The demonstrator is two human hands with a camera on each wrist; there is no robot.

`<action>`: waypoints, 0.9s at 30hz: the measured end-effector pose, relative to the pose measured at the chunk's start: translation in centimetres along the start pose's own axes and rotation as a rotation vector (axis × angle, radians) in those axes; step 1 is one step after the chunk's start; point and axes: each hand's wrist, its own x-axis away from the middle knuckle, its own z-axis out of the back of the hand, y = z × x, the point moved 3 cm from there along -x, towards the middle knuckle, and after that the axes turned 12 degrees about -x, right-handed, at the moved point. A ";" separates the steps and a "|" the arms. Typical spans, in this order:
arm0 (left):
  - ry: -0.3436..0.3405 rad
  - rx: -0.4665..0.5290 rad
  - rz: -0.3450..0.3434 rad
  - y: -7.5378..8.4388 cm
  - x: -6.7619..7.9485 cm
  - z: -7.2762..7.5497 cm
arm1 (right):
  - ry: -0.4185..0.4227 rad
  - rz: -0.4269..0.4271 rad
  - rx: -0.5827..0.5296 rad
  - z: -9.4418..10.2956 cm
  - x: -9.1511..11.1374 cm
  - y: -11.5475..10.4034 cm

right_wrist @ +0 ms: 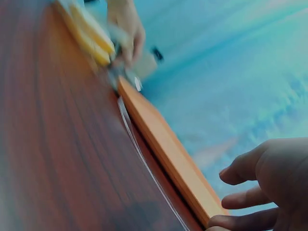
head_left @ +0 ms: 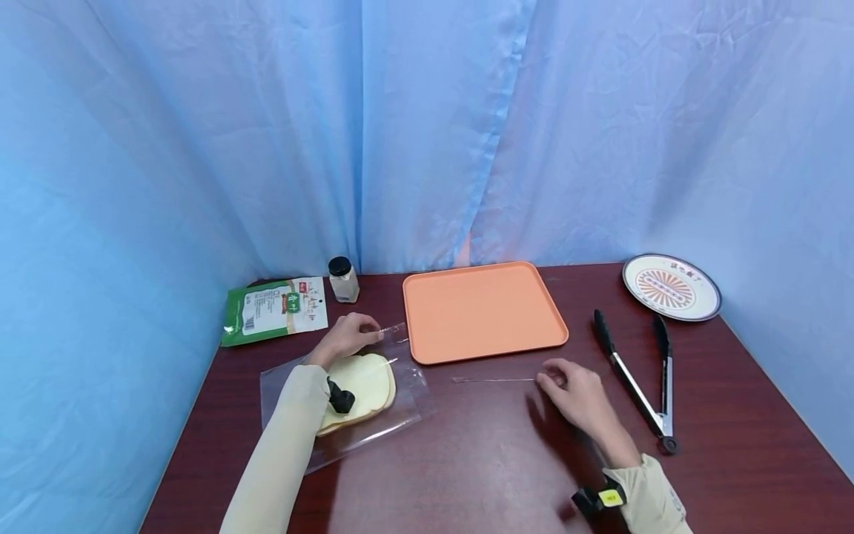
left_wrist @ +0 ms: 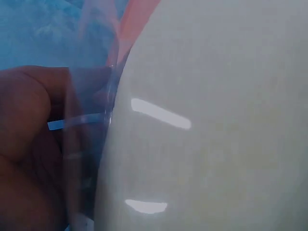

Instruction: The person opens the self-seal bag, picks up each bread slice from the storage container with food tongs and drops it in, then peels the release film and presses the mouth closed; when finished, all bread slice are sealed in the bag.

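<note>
Slices of white bread (head_left: 365,378) lie inside a clear plastic bag (head_left: 400,415) at the left of the table. My left hand (head_left: 347,337) reaches over the bread and pinches the bag's upper edge. Close up in the left wrist view, bread (left_wrist: 207,159) fills the right side behind shiny film, with curled fingers (left_wrist: 24,115) at the left. My right hand (head_left: 577,393), to the right of the bag, pinches one end of a thin clear plastic strip (head_left: 497,380). In the right wrist view the strip (right_wrist: 144,161) trails along the orange tray's side.
Behind the hands lies the orange tray (head_left: 483,311). A green-and-white packet (head_left: 276,308) and a black-capped jar (head_left: 343,280) stand back left. Tongs (head_left: 640,389) lie spread at the right, with a patterned plate (head_left: 670,288) beyond them near the curtain (head_left: 427,133).
</note>
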 end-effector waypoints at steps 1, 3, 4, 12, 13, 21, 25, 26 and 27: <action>-0.009 0.002 0.011 -0.1 0.1 0.1 | -0.028 -0.021 -0.029 -0.5 0.4 -0.6; -0.027 0.008 0.029 -0.4 0.3 0.4 | -0.105 -0.070 -0.097 -1.8 1.2 -1.7; -0.036 0.012 0.033 -0.6 0.4 0.5 | -0.153 -0.088 -0.134 -2.5 1.6 -2.2; -0.064 0.069 0.054 -1.7 0.8 0.7 | -0.538 -0.210 -0.659 -8.0 4.4 -5.7; -0.064 0.071 0.054 -1.8 0.8 0.7 | -0.572 -0.246 -0.728 -8.6 4.7 -6.1; -0.057 0.089 0.053 -2.6 0.8 0.8 | -0.773 -0.484 -1.021 -14.4 7.1 -9.9; -0.048 0.100 0.050 -2.7 1.0 0.9 | -0.754 -0.534 -1.045 -17.1 7.0 -11.6; -0.049 0.106 0.052 -2.7 1.0 0.9 | -0.733 -0.550 -1.055 -17.6 6.8 -11.8; -0.050 0.111 0.054 -2.6 1.1 0.9 | -0.707 -0.561 -1.061 -18.1 6.6 -12.0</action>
